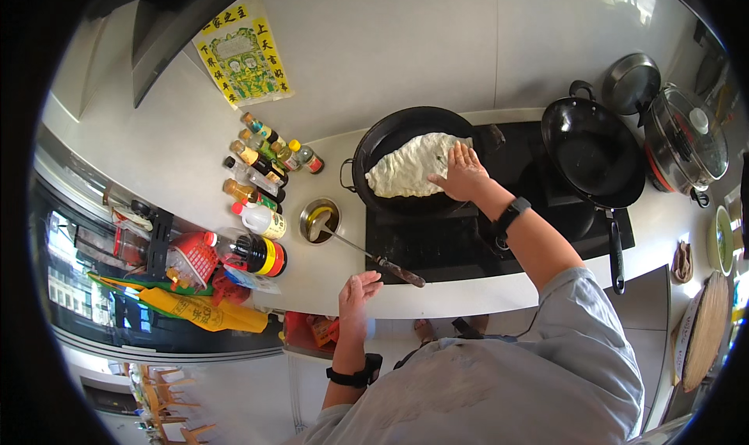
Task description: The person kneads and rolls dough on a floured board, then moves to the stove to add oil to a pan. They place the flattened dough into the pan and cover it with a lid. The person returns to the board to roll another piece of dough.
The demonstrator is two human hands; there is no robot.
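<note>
A long, pale piece of dough (pixel 404 167) lies in a round black pan (pixel 380 134) on the left part of the black cooktop (pixel 433 260). My right hand (pixel 465 173) rests palm down on the dough's right end, its fingers spread a little. Near the counter's front edge hovers my left hand (pixel 354 295), holding nothing, fingers apart. Between it and the pan, a ladle (pixel 398 269) with a brown handle leans in a metal bowl (pixel 304 219) of yellowish oil, the handle reaching over the cooktop's front corner.
Several seasoning bottles (pixel 251 190) stand at the left by the wall. A black wok (pixel 591 146) sits on the cooktop's right, its handle jutting over the front edge. Beyond it are a glass-lidded pot (pixel 681 140), a brown cloth (pixel 683 262) and a green bowl (pixel 720 240).
</note>
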